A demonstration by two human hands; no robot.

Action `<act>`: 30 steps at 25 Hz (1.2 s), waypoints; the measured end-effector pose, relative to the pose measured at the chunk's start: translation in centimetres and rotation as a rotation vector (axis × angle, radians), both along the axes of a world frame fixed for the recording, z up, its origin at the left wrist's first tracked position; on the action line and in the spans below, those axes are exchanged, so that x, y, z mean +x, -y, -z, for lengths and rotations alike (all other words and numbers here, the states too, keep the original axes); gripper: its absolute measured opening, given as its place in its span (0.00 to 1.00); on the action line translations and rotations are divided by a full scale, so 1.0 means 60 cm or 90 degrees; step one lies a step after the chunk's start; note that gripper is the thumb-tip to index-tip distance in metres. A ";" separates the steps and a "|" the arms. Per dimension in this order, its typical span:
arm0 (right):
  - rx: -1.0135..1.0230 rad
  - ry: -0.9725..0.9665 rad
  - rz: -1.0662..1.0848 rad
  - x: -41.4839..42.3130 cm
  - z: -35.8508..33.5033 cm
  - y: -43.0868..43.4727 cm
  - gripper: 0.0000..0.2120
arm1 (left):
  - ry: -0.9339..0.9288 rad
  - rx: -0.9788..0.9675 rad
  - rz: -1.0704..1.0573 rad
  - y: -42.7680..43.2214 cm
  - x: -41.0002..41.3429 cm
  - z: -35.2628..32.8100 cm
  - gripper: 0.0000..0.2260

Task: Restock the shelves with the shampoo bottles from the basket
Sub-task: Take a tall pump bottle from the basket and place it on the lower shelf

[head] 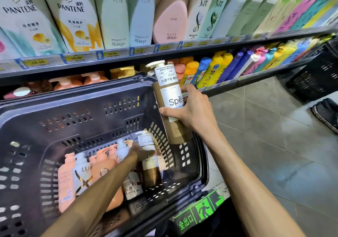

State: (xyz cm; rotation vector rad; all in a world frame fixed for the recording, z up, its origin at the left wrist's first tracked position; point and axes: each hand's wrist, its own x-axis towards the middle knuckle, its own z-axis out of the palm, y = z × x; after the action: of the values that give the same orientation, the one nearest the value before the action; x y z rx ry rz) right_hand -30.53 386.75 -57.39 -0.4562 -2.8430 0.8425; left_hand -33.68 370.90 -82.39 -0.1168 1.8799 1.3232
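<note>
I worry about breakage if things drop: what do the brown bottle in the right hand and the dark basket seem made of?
The brown bottle looks like matte plastic: opaque, no glassy glare. The basket looks like moulded hard plastic: slight sheen, slots through its walls.

On my feed, grey floor tiles (265,127) fill the right side. A green exit sign (199,211) with a running figure and arrow is stuck to them at the bottom. A black crate (318,75) sits far right, with a dark shoe (325,114) just beside it. Yellow price tags (75,58) run in a row, and yellow and blue cleaner bottles (215,70) stand below it.
</note>
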 end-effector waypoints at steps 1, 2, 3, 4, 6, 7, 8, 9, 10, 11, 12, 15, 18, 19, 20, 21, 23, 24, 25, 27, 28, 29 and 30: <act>-0.001 -0.003 0.002 0.000 0.002 -0.004 0.35 | -0.017 -0.016 0.007 0.001 0.004 -0.004 0.22; -0.002 -0.007 0.005 0.000 0.005 -0.010 0.35 | -0.041 -0.021 0.006 0.003 0.007 -0.007 0.24; -0.008 -0.006 0.009 0.001 0.006 -0.015 0.35 | -0.064 -0.011 -0.012 0.007 0.009 -0.012 0.25; -0.022 0.000 0.011 0.002 0.009 -0.020 0.35 | -0.082 -0.001 -0.035 0.015 0.010 -0.021 0.25; -0.051 0.017 0.017 0.002 0.009 -0.026 0.34 | -0.107 -0.019 -0.079 0.034 0.001 -0.059 0.27; -0.060 0.019 0.024 0.003 0.005 -0.027 0.35 | -0.131 -0.040 -0.102 0.045 -0.007 -0.087 0.28; -0.067 0.014 0.031 0.003 0.002 -0.025 0.35 | -0.161 -0.059 -0.114 0.058 -0.014 -0.116 0.28; -0.080 0.012 0.037 0.004 -0.005 -0.022 0.35 | -0.181 -0.068 -0.130 0.073 -0.019 -0.146 0.27; -0.104 0.017 0.038 0.005 -0.019 -0.014 0.34 | -0.191 -0.058 -0.155 0.092 -0.019 -0.181 0.27; -0.137 0.029 0.034 0.008 -0.041 -0.005 0.33 | -0.194 -0.043 -0.181 0.113 -0.017 -0.218 0.27; -0.170 0.042 0.029 0.011 -0.066 0.006 0.32 | -0.196 -0.033 -0.194 0.136 -0.012 -0.257 0.28; -0.220 0.069 -0.002 0.023 -0.157 0.040 0.33 | -0.207 -0.013 -0.214 0.190 0.000 -0.386 0.28; -0.265 0.086 -0.038 0.033 -0.255 0.070 0.30 | -0.212 0.039 -0.270 0.229 0.018 -0.511 0.27; -0.277 0.093 -0.038 0.036 -0.291 0.082 0.30 | -0.214 0.058 -0.291 0.241 0.026 -0.562 0.26; -0.285 0.098 -0.037 0.036 -0.328 0.093 0.29 | -0.227 0.069 -0.310 0.251 0.032 -0.614 0.24; -0.297 0.107 -0.037 0.038 -0.368 0.104 0.29 | -0.237 0.083 -0.328 0.260 0.040 -0.665 0.23; -0.335 0.118 -0.038 0.043 -0.454 0.122 0.28 | -0.252 0.102 -0.351 0.276 0.060 -0.774 0.22; -0.353 0.117 -0.042 0.043 -0.498 0.128 0.26 | -0.263 0.107 -0.358 0.284 0.067 -0.830 0.21; -0.376 0.121 -0.045 0.045 -0.539 0.134 0.25 | -0.268 0.113 -0.363 0.289 0.076 -0.881 0.21; -0.420 0.125 -0.057 0.042 -0.621 0.137 0.21 | -0.282 0.129 -0.380 0.297 0.087 -0.979 0.26; -0.432 0.127 -0.070 0.039 -0.662 0.136 0.20 | -0.292 0.133 -0.388 0.299 0.090 -1.027 0.29; -0.446 0.130 -0.078 0.036 -0.702 0.136 0.19 | -0.304 0.136 -0.396 0.301 0.094 -1.074 0.32; -0.457 0.129 -0.085 0.033 -0.740 0.135 0.20 | -0.319 0.135 -0.402 0.303 0.096 -1.117 0.33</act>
State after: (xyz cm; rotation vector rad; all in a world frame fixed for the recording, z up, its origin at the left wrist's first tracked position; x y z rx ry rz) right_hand -28.53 378.63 -12.96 -0.4415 -2.6751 1.9519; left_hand -27.91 352.74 -15.34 -0.3113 2.1898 2.1299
